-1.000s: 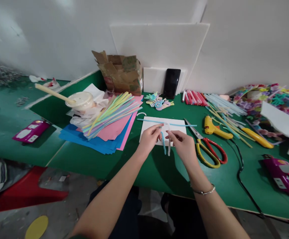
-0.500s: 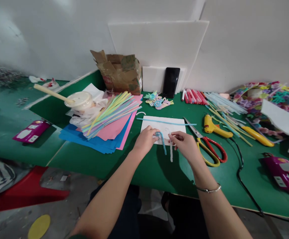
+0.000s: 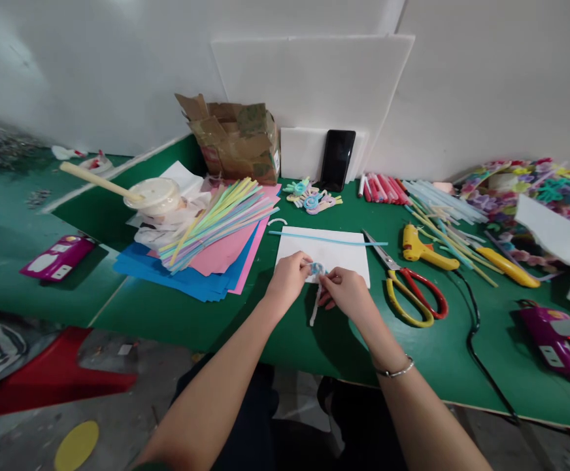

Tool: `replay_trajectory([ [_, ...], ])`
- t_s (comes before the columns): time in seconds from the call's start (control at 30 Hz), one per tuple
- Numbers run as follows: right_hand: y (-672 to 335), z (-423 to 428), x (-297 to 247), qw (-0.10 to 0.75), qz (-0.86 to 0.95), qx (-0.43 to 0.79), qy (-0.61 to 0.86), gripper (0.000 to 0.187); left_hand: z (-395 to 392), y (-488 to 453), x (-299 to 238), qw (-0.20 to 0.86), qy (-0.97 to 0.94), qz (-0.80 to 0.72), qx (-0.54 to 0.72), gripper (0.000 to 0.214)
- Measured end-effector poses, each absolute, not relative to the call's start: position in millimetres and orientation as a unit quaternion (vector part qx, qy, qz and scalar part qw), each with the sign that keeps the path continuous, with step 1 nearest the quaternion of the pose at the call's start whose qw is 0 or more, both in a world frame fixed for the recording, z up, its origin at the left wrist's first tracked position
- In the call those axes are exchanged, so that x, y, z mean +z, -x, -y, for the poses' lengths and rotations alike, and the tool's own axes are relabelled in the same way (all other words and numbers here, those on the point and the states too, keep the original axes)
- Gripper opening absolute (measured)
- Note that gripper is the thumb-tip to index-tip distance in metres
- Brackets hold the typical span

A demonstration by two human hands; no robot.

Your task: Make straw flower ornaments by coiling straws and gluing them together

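Note:
My left hand [image 3: 289,280] pinches a small curled blue pipe cleaner [image 3: 317,268] between thumb and fingertips. Against it, my right hand [image 3: 346,291] grips a pale, whitish pipe cleaner [image 3: 315,312], whose loose end hangs down toward me. The fingers hide where the two pieces meet. Both hands are just above the near edge of a white sheet of paper [image 3: 292,247]. Across the far part of that sheet lies a straight light blue pipe cleaner [image 3: 334,239]. Scissors [image 3: 393,265] with red and yellow handles lie to the right.
Pastel pipe cleaners [image 3: 216,222] lie on coloured paper [image 3: 177,278] at left, by a lidded cup [image 3: 155,196]. Behind are a cardboard box [image 3: 238,140], a phone [image 3: 338,160] and curled shapes [image 3: 312,199]. Rightward lie red markers [image 3: 383,188], a yellow glue gun [image 3: 425,248] and its cord [image 3: 472,320].
My right hand has moved left, bringing the pale pipe cleaner against the blue one. The blue piece's hanging tail no longer shows. The camera view has shifted slightly.

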State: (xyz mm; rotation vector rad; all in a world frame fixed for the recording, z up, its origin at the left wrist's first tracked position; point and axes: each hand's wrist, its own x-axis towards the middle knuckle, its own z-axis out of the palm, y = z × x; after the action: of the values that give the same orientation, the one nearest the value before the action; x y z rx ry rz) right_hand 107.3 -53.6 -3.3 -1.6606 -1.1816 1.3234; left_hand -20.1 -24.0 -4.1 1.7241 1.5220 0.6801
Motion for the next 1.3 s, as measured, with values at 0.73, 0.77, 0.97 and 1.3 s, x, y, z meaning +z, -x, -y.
replay_trajectory([
  [0.73, -107.8, 51.7, 0.3, 0.229, 0.427, 0.571, 0.663, 0.020, 19.8, 26.5, -2.3, 0.250, -0.806, -0.508, 0.171, 0.008],
  [0.77, -108.3, 51.3, 0.9, 0.225, 0.427, 0.571, 0.664, 0.019, 20.0, 26.2, -2.9, 0.246, -0.807, -0.510, 0.168, 0.009],
  [0.97, -112.1, 50.8, 2.9, 0.206, 0.439, 0.563, 0.669, 0.020, 19.0, 27.4, -5.7, 0.237, -0.815, -0.500, 0.174, 0.013],
  [1.3, -119.3, 48.9, -0.8, 0.175, 0.454, 0.589, 0.646, 0.022, 17.1, 31.8, 1.2, 0.302, -0.836, -0.427, 0.168, 0.022],
])
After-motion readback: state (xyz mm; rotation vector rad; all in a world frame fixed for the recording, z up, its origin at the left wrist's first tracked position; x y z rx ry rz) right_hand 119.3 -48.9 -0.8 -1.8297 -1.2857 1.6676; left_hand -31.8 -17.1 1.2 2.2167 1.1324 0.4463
